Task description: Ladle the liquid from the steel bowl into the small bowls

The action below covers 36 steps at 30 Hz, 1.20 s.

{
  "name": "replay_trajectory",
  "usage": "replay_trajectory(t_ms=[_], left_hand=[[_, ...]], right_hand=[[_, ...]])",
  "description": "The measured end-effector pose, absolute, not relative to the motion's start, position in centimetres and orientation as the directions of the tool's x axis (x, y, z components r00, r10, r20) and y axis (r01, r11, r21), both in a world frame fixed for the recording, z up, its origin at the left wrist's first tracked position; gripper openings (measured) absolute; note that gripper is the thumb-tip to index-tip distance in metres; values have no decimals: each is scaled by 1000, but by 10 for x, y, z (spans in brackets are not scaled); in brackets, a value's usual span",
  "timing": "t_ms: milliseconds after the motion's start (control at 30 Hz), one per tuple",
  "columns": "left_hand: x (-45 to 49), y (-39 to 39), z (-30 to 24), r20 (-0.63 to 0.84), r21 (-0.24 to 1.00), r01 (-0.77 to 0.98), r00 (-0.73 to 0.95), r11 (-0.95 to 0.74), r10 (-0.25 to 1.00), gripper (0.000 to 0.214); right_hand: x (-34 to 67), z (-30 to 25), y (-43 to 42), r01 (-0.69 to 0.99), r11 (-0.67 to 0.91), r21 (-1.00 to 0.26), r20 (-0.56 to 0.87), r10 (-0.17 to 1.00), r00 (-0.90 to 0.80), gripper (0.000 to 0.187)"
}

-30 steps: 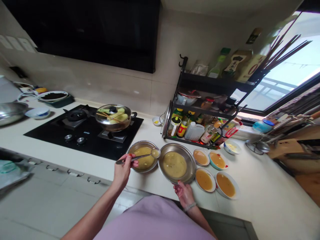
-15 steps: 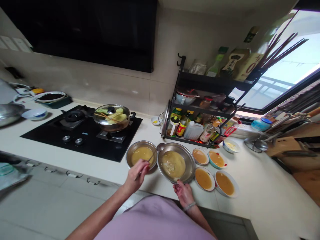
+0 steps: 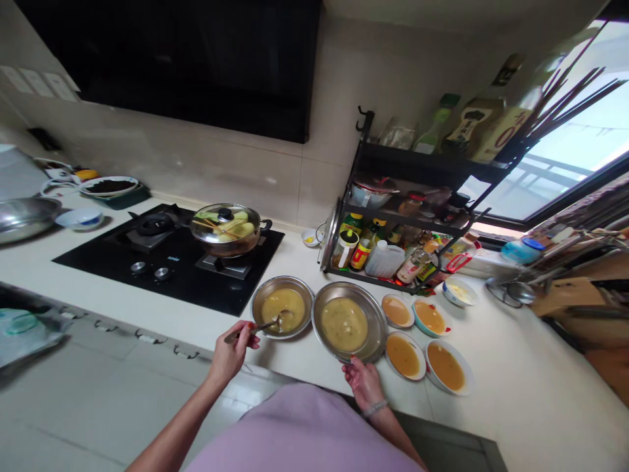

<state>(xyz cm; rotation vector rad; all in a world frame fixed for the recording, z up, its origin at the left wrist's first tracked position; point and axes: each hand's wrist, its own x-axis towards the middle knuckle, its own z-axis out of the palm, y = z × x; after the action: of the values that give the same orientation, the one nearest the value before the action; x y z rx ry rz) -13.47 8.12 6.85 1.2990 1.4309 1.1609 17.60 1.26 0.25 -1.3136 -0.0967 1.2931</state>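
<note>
My left hand (image 3: 236, 347) is closed round the handle of a metal spoon (image 3: 268, 324). The spoon's bowl dips into yellowish liquid in the smaller steel bowl (image 3: 256, 299). With my right hand (image 3: 362, 380) I grip the near rim of the larger steel bowl (image 3: 377, 328), which is tilted and holds similar liquid with pale bits. The two steel bowls stand side by side. Just right of them are several small bowls of orange-brown liquid, among them a white bowl (image 3: 466, 372) and a green-rimmed bowl (image 3: 417, 317).
A lidded pan (image 3: 228, 246) with green pieces and chopsticks sits on the black gas hob (image 3: 113, 259). Behind the bowls stands a black rack (image 3: 417, 219) of bottles and jars. A bowl with pale pieces (image 3: 459, 292) is at its right. Steel pan (image 3: 27, 219) lies far left.
My left hand has moved left and towards me, bringing the spoon from over the larger bowl's left rim into the smaller bowl. My right hand stays on the larger bowl's rim.
</note>
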Motion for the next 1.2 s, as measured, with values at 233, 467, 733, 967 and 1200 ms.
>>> replay_trajectory(t_ms=[233,467,733,967,1200], left_hand=[[-135,95,69,-151,988,-75,-337,134,929,38],[-130,95,88,-158,983,-143,-363,112,918,37],[-90,96,116,-80,991,-124,-203,55,976,45],[-46,82,112,170,984,39,110,-175,979,30],[-62,79,106,505,786,241,281,-569,816,19]], right_hand=[[177,0,12,-623,-267,-735,-578,727,371,55],[178,-3,12,-611,-288,-737,-581,732,356,45],[179,-3,12,-624,-278,-731,-578,738,348,50],[180,-5,12,-633,-268,-727,-579,734,355,50],[179,-4,12,-634,-257,-729,-574,734,363,49]])
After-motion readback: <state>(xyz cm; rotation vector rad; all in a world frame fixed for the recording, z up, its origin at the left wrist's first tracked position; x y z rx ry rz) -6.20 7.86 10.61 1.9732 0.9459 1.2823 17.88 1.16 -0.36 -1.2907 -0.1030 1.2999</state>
